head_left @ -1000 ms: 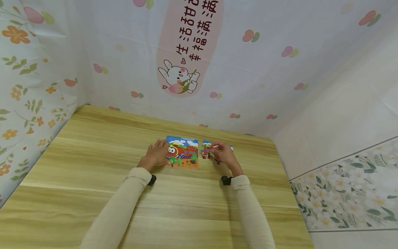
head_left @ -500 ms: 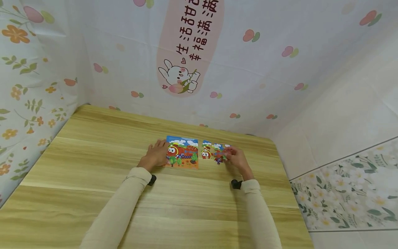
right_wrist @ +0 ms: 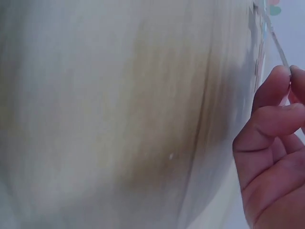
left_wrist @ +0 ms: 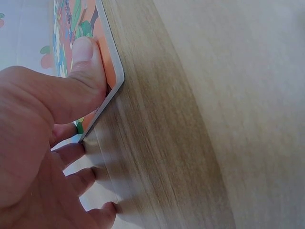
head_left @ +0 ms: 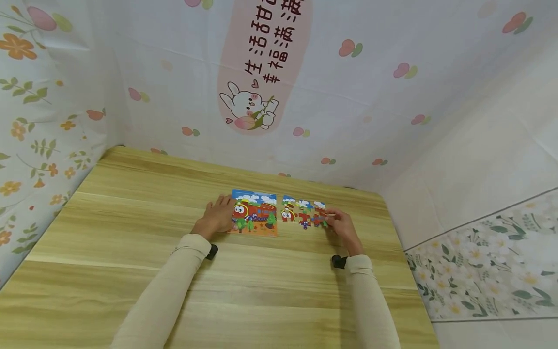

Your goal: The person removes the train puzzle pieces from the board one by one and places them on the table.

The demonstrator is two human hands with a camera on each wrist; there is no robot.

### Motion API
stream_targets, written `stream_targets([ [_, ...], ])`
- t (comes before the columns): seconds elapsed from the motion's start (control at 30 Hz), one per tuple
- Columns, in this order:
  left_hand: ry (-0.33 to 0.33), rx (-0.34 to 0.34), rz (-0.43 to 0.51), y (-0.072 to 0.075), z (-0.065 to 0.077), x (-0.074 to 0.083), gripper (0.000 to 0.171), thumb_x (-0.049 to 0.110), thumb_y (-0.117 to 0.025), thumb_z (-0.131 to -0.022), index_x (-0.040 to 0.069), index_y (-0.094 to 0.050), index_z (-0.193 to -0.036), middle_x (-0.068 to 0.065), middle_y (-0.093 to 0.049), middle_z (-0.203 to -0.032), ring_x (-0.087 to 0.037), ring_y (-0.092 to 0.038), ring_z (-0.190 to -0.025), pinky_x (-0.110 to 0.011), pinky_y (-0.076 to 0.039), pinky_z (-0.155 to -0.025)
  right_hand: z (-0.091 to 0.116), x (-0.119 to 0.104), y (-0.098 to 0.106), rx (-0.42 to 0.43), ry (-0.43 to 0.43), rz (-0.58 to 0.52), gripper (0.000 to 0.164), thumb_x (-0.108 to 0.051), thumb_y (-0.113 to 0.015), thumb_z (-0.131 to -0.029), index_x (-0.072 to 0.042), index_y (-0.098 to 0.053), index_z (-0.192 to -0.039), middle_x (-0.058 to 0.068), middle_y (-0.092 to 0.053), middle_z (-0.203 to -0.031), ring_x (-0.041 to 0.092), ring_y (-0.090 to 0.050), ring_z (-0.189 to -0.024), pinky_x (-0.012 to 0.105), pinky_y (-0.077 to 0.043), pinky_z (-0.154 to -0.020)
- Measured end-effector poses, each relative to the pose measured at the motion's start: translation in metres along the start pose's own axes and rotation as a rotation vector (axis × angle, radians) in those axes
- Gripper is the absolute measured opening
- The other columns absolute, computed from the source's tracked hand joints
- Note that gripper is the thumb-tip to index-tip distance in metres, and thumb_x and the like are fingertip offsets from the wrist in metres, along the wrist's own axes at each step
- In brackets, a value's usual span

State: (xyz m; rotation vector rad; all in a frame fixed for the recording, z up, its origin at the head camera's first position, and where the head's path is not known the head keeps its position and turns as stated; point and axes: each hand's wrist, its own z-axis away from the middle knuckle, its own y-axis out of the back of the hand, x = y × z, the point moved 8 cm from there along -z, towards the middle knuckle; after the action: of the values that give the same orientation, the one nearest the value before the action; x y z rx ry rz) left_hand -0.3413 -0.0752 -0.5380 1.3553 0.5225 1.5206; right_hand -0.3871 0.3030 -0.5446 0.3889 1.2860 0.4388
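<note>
On the table lies a picture board [head_left: 257, 211] showing a red cartoon train with eyes. My left hand [head_left: 219, 214] rests at its left edge; in the left wrist view the thumb [left_wrist: 86, 57] presses on the printed face and the other fingers touch the table. To the board's right, jigsaw pieces [head_left: 287, 214] with the same train stand in columns with gaps between them. My right hand [head_left: 344, 227] is at the rightmost column. Between thumb and finger it pinches a jigsaw piece [right_wrist: 277, 45], seen edge-on and tilted up in the right wrist view.
The wooden table [head_left: 261, 291] ends at the back against a white printed cloth [head_left: 174, 87]. A flower-patterned panel [head_left: 488, 261] borders it on the right. Black wrist cameras [head_left: 338, 261] sit on both wrists.
My right hand has moved rightward, from the left and middle pieces to the rightmost column. More of the pieces now shows. The left hand stays at the board's edge.
</note>
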Motion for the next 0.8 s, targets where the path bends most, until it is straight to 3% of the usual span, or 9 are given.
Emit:
stream_targets([
  [0.27, -0.004, -0.003, -0.001, 0.0005, -0.0002, -0.0003, 0.083, 0.022, -0.072, -0.092, -0.002, -0.024, -0.154, -0.025, -0.013, -0.163, -0.045, -0.007, -0.151, -0.066, -0.011, -0.117, 0.0034, 0.0046, 0.0054, 0.012, -0.039, 0.002, 0.029, -0.010, -0.052, -0.102, -0.001, -0.060, -0.129, 0.009, -0.062, -0.096, 0.015, -0.057, -0.070, 0.026, -0.039, -0.053],
  [0.53, -0.011, 0.007, 0.001, 0.0009, 0.0009, 0.0004, 0.081, 0.021, -0.072, -0.092, -0.002, -0.025, -0.153, -0.026, -0.015, -0.162, -0.046, -0.009, -0.150, -0.067, -0.012, -0.116, 0.0017, 0.0048, 0.0045, 0.010, -0.049, 0.006, 0.030, -0.011, -0.050, -0.104, -0.001, -0.059, -0.131, 0.011, -0.061, -0.101, 0.015, -0.057, -0.072, 0.026, -0.040, -0.054],
  [0.7, -0.009, 0.008, -0.002, 0.0017, 0.0020, 0.0017, 0.080, 0.021, -0.072, -0.091, -0.002, -0.027, -0.153, -0.026, -0.015, -0.162, -0.045, -0.009, -0.150, -0.067, -0.013, -0.116, 0.0013, 0.0043, 0.0037, 0.029, -0.039, 0.033, 0.032, -0.020, -0.057, -0.102, -0.002, -0.061, -0.127, 0.011, -0.065, -0.102, 0.014, -0.058, -0.072, 0.026, -0.043, -0.056],
  [0.8, -0.005, 0.008, -0.003, 0.0022, 0.0022, 0.0016, 0.079, 0.021, -0.072, -0.092, -0.002, -0.027, -0.152, -0.026, -0.016, -0.162, -0.045, -0.009, -0.150, -0.067, -0.013, -0.116, -0.0008, 0.0037, 0.0023, 0.053, -0.012, 0.088, 0.030, -0.017, -0.063, -0.098, -0.001, -0.063, -0.123, 0.009, -0.066, -0.095, 0.012, -0.056, -0.068, 0.025, -0.045, -0.057],
])
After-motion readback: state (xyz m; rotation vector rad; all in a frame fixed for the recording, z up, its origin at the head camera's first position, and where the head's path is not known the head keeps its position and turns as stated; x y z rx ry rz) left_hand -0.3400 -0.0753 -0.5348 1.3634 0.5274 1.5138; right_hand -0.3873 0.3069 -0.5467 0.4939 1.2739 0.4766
